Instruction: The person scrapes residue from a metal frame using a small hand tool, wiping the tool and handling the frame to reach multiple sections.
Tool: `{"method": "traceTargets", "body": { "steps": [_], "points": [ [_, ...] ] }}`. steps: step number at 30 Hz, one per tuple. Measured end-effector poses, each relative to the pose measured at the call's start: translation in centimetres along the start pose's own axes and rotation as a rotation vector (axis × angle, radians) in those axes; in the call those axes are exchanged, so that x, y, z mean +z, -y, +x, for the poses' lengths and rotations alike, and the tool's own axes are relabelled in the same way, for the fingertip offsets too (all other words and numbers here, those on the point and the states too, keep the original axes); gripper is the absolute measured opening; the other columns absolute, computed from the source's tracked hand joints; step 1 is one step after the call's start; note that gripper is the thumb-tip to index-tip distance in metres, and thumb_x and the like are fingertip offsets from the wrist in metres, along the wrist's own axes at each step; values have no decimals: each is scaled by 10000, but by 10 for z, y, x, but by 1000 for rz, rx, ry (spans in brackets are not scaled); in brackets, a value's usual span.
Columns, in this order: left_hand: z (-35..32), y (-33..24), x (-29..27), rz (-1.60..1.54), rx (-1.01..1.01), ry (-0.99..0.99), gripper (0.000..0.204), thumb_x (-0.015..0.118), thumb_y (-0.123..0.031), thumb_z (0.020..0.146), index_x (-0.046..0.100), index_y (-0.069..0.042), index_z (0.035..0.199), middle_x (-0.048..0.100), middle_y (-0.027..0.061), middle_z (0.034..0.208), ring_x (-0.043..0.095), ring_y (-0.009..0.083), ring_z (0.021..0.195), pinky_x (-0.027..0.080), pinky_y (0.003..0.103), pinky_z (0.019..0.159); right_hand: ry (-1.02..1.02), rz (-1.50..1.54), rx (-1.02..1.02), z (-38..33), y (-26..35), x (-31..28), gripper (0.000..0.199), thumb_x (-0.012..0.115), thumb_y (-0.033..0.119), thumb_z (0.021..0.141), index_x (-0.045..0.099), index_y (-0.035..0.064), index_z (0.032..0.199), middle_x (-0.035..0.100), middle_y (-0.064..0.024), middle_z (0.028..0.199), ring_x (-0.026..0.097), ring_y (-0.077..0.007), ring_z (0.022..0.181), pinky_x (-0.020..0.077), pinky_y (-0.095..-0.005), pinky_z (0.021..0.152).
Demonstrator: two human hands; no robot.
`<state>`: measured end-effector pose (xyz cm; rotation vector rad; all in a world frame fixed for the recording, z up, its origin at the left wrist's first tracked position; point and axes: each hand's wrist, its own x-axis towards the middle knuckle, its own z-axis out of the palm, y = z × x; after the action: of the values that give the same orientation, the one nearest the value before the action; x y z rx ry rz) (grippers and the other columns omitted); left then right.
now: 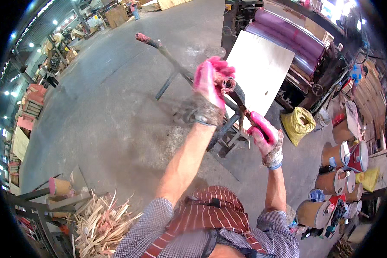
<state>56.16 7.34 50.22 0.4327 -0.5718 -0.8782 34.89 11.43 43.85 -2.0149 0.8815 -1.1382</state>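
Take the pale sheet as your landmark: the pipe, its ragged open end facing you, shows just in front of that sheet's left edge. Your left grip, in a stained pink glove, is wrapped around the pipe close behind the opening, left of the sheet. Your right grip, gloved alike, is closed on the lower end of a dark strip, at the sheet's near end; the strip slants up toward the pipe, though you cannot tell whether the two touch. The step in hand looks like two-handed work with the strip at the pipe's mouth. The next move would seem to call for a steady left hold and a controlled right wrist, with the strip's edge kept away from your left fingers. As for brands and labels, no writing can be made out with any certainty: the yellow sack, right of the sheet's near end, shows no legible print, the drum farther right bears a small bluish patch too small to read, and the purple roller beyond the sheet shows no lettering.
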Motion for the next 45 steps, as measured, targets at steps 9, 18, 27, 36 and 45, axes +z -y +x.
{"method": "traceTargets", "body": {
  "steps": [9, 18, 27, 36, 45],
  "points": [
    [-10, 3, 14, 178, 114, -46, 513, 422, -486, 1049, 632, -56, 867, 668, 58, 736, 581, 117, 658, 479, 262, 663, -111, -56, 74, -14, 37, 20, 334, 660, 129, 921, 697, 137, 1253, 708, -52, 848, 681, -145, 724, 545, -311, 703],
    [5, -3, 13, 223, -6, 37, 609, 421, -533, 1041, 636, -45, 746, 649, 88, 664, 588, 150, 596, 474, 270, 601, -167, -426, -156, -2, 55, 42, 430, 646, 46, 873, 650, 168, 1286, 646, -102, 804, 641, -269, 641, 511, -389, 590],
    [8, 5, 15, 136, -28, -36, 585, 401, -504, 1059, 616, -53, 754, 637, 72, 635, 561, 133, 563, 442, 256, 569, -170, -55, 171, -31, 55, 32, 406, 606, 151, 963, 615, 103, 1366, 714, -58, 847, 659, -133, 688, 527, -289, 684],
    [26, 4, 12, 36, -201, -3, 630, 413, -602, 1030, 609, -91, 718, 604, 70, 590, 536, 160, 475, 421, 280, 441, -301, 367, 314, -33, 88, 28, 441, 551, 211, 999, 562, 55, 1412, 672, -53, 750, 459, -49, 516, 368, -222, 466],
    [49, -11, -11, -45, -303, -31, 559, 557, -563, 989, 497, -94, 690, 428, 3, 527, 404, 132, 407, 315, 287, 381, -377, 395, 450, -40, 124, 54, 462, 525, 254, 1026, 522, 55, 1443, 651, -53, 754, 455, -50, 496, 359, -216, 450]
  ]
}}
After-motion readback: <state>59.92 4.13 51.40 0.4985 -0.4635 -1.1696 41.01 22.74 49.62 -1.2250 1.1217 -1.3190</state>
